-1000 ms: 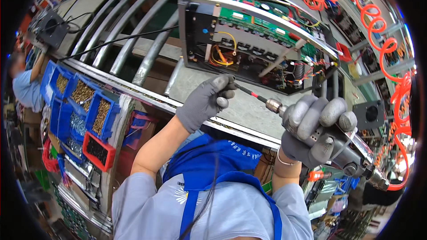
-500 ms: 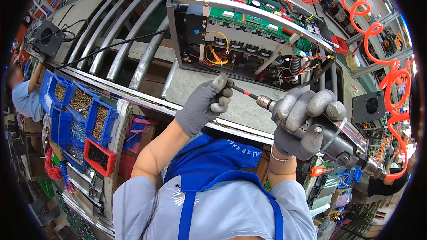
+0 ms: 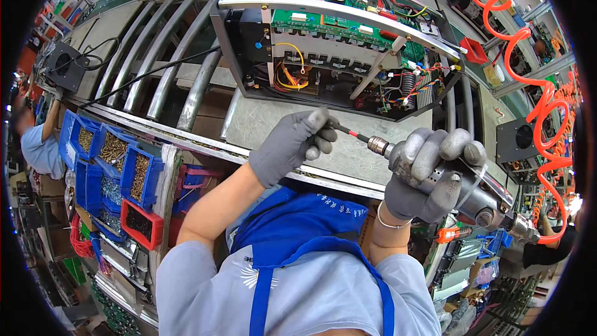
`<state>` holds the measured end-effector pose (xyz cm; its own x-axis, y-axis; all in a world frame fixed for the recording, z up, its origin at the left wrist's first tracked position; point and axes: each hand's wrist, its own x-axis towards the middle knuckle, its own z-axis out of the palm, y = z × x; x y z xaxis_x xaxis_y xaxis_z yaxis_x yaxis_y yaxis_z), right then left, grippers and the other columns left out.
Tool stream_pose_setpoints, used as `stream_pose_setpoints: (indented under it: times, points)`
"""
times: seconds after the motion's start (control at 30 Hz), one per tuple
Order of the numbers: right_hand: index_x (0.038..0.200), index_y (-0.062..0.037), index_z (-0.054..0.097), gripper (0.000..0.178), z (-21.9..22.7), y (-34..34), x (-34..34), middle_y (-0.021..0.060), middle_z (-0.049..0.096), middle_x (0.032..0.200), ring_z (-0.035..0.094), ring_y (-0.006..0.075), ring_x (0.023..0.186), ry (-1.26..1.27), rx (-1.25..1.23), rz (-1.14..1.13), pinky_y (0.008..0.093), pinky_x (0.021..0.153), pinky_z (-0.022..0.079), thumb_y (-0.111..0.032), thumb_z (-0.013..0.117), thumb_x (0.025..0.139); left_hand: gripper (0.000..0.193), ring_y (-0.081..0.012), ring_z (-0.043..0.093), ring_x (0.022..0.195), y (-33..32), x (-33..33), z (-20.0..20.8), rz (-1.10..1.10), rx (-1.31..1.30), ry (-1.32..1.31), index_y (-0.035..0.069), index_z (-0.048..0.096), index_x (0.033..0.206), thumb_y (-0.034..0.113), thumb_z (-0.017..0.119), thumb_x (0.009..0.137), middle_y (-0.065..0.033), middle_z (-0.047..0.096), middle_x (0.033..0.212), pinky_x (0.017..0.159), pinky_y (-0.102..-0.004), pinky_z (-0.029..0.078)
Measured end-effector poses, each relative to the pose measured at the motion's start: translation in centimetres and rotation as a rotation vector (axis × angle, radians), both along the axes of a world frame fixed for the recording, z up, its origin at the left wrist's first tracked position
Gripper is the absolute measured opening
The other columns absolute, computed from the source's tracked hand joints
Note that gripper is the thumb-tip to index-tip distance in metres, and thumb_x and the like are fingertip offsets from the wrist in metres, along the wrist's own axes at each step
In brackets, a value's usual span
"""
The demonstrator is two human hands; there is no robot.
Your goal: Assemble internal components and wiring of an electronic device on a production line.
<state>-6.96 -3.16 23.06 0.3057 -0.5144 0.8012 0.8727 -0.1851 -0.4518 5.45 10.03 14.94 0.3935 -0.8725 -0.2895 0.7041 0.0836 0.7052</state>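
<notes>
Grey-gloved right hand [image 3: 429, 174] wrapped round a dark power driver [image 3: 485, 196], fingers closed firmly over the body behind the metal chuck [image 3: 378, 145], thumb bent up from below, probably to carry the weight and keep the slim bit [image 3: 353, 134] aimed across toward the left hand [image 3: 289, 143]. On that side, thumb and forefinger pinched together at the tip of the bit, other fingers loosely curled, apparently to steady the thin end. Driver and both hands in the air above the near part of the grey table [image 3: 252, 118], just short of an open-sided chassis [image 3: 339, 45], green boards and wiring turned toward the wearer, presumably for access. Orange coiled hose [image 3: 547, 87] hung at the right, likely to stay off the table; metal rollers [image 3: 171, 79] left of the chassis; blue bins [image 3: 154, 182] of small metal parts and one red bin [image 3: 159, 229] grouped on the left, probably for easy reach. Hidden inside the pinch: the very end of the bit, with any small part there impossible to make out. Trigger impossible to see behind the right glove. Chassis floor deep in shadow. Co-worker [image 3: 40, 149] at the left rim blurred, partly cut off.
</notes>
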Motion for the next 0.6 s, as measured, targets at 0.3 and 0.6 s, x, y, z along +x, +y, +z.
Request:
stream_pose_setpoints:
  times: [0.3, 0.6]
  points:
    - [0.130, -0.0010, 0.046, 0.044, 2.3, -1.5, 0.7, 0.0083, 0.049, 0.089, 0.043, 0.0079, 0.045, -0.147, -0.048, 0.017, 0.0277, 0.040, 0.043, -0.015, 0.057, 0.089, 0.025, -0.0199, 0.059, 0.072, -1.5, 11.2, 2.0, 0.556, 0.388, -2.525, 0.014, 0.068, 0.107, 0.022, 0.063, 0.084, -0.0046, 0.055, 0.075, 0.060, -0.0313, 0.049]
    - [0.135, -0.0116, 0.047, 0.043, 6.7, -1.2, 4.5, 0.0036, 0.053, 0.075, 0.045, 0.0149, 0.056, -0.084, -0.251, 0.214, 0.0305, 0.049, 0.042, -0.028, 0.057, 0.096, 0.013, -0.0128, 0.054, 0.053, 1.0, 12.9, 7.4, 0.808, 0.260, -1.653, 0.004, 0.070, 0.085, 0.017, 0.071, 0.083, -0.0053, 0.062, 0.066, 0.053, -0.0270, 0.044]
